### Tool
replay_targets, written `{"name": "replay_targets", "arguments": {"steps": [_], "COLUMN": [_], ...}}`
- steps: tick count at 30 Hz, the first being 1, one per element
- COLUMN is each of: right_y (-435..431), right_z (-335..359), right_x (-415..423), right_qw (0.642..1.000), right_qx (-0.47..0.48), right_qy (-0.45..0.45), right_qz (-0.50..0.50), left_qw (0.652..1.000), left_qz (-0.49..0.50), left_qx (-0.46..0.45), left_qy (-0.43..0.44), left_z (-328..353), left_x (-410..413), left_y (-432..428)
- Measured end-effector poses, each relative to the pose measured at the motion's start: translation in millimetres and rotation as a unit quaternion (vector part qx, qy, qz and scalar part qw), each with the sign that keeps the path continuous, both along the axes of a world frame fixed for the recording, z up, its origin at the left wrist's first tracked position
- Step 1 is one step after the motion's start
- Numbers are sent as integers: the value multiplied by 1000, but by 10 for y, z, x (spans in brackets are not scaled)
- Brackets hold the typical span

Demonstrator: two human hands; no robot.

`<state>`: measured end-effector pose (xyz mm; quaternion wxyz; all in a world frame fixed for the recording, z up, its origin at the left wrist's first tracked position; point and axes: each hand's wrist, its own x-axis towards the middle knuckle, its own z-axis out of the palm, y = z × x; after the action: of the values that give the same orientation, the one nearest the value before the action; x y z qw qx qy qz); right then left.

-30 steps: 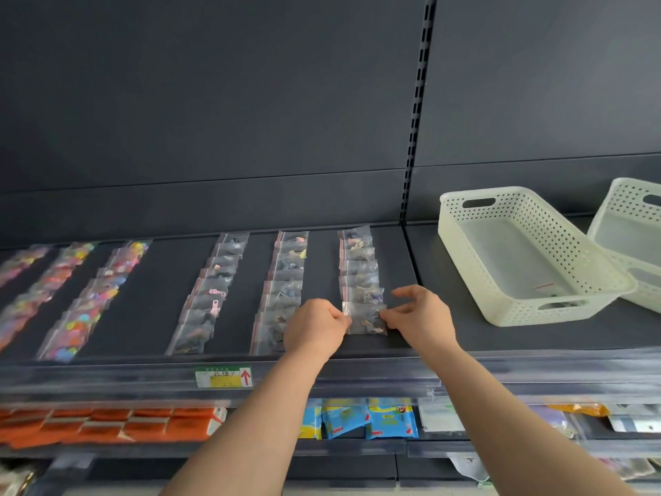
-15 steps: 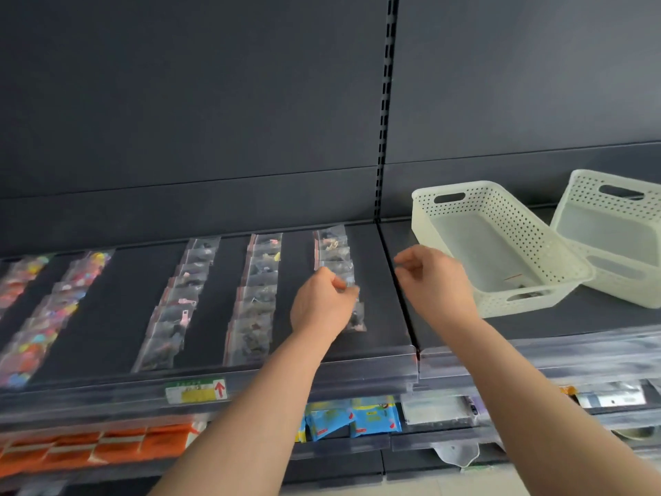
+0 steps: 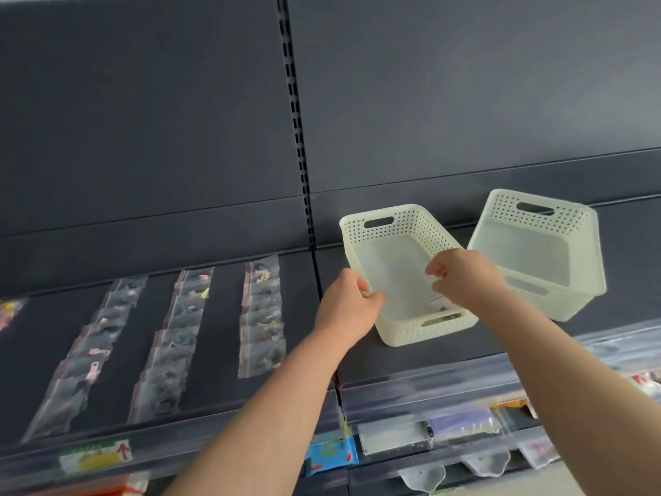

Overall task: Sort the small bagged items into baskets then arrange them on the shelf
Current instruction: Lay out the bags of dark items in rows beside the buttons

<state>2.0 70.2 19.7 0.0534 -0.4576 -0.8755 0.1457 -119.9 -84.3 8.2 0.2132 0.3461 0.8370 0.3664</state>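
A cream perforated basket (image 3: 390, 218) stands on the dark shelf (image 3: 422, 356), right of the upright post. It looks nearly empty, with something small at its near end. My left hand (image 3: 348, 307) grips its left wall, thumb inside. My right hand (image 3: 465, 277) lies over its right rim with curled fingers. Three rows of small clear bags lie left of the post: the right row (image 3: 263, 316), the middle row (image 3: 177, 338) and the left row (image 3: 89, 356).
A second cream basket (image 3: 536, 209) sits tilted just right of the first. Colourful bags (image 3: 10, 309) show at the far left edge. A yellow price tag (image 3: 94, 458) marks the shelf front. The lower shelf holds blue packets (image 3: 331, 454) and clear packs.
Both hands left the front bag of the right row and moved right to the near basket. The camera view swung right and up.
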Motion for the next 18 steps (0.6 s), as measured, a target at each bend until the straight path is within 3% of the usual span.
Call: {"name": "replay_targets", "arguments": {"steps": [6, 12, 18], "right_y": [170, 209, 214], "right_z": [-98, -226, -260], "right_x": [-74, -125, -133], "right_qw": [984, 995, 988], "right_qx": [-16, -27, -6], "right_qy": [-176, -99, -153], "right_qz": [0, -9, 28], "left_qw": [1000, 999, 999], "left_qz": [20, 27, 9], "left_qx": [-4, -3, -19], "left_qy": [3, -23, -32], "left_z": [-22, -19, 13], "left_x": [28, 39, 70], "left_y": [73, 37, -3]}}
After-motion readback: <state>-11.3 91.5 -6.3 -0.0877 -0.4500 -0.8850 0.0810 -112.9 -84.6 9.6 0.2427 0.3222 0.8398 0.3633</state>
